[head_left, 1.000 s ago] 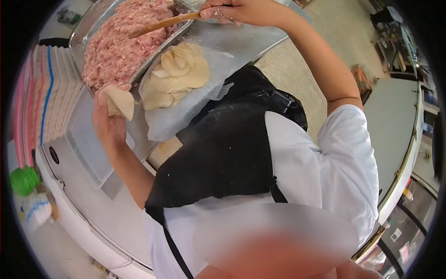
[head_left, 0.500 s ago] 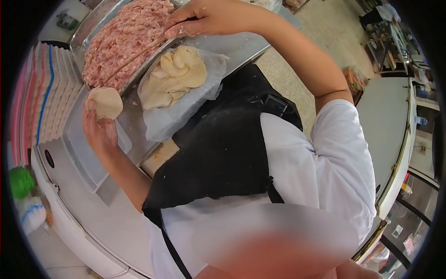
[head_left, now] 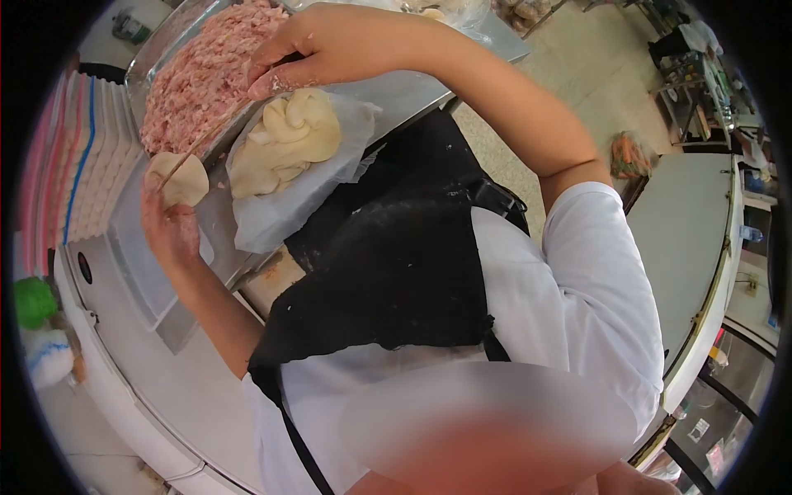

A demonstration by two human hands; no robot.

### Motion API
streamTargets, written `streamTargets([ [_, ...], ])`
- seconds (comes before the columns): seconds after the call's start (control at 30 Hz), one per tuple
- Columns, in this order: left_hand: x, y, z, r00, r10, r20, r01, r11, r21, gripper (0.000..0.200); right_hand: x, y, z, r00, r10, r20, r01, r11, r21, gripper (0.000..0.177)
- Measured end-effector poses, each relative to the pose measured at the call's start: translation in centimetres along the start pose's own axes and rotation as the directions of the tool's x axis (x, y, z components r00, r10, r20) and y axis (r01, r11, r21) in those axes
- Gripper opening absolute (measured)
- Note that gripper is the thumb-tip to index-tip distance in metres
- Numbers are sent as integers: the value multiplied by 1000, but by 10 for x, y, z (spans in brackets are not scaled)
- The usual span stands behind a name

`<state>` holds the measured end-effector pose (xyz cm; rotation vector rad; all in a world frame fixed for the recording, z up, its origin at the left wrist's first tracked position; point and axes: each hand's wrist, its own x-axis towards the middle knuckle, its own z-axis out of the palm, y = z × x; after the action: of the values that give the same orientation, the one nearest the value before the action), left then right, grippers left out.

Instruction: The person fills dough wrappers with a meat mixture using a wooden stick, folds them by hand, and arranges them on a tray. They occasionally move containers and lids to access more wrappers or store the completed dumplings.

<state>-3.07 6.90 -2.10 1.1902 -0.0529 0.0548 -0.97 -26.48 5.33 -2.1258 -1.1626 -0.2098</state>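
Observation:
My left hand (head_left: 172,229) holds up a round dough wrapper (head_left: 188,180) near the near-left end of the metal tray (head_left: 233,130). My right hand (head_left: 301,54) is closed on a thin stick (head_left: 213,135) beside the heap of pink minced meat (head_left: 202,70). The stick's far end lies over the wrapper; whether meat is on its tip is too small to tell. Beside the tray, a pile of overlapping wrappers (head_left: 289,136) rests on a translucent plastic sheet (head_left: 285,213).
A clear plastic box (head_left: 144,285) stands left of my left forearm. Beyond it is a tall stack of layered trays or cloths (head_left: 91,165) with coloured edges. A green bundle (head_left: 35,302) lies at the far left. Plastic bags (head_left: 466,16) sit at the top.
My right hand has moved left and slightly down with the stick. The stick's end has gone from the meat to the wrapper in my left hand. The view has shifted slightly.

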Motion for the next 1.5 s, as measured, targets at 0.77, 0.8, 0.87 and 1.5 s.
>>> streamTargets([
  [0.77, 37, 11, 23, 984, -166, -59, 141, 943, -301, 40, -16, 37, -44, 988, 124, 89, -123, 992, -12, 25],
  [0.8, 38, 11, 16, 985, -173, -21, 157, 933, -324, 41, -18, 37, -43, 988, 118, 101, -117, 993, -15, 25],
  [0.87, 37, 8, 3, 984, -176, 11, 169, 924, -342, 40, -24, 39, -40, 986, 100, 136, -98, 995, -21, 24],
  [1.5, -1, -11, 15, 987, 12, -163, -24, 997, -71, 44, 30, 103, 18, 982, 167, 87, -174, 982, 78, 31],
])
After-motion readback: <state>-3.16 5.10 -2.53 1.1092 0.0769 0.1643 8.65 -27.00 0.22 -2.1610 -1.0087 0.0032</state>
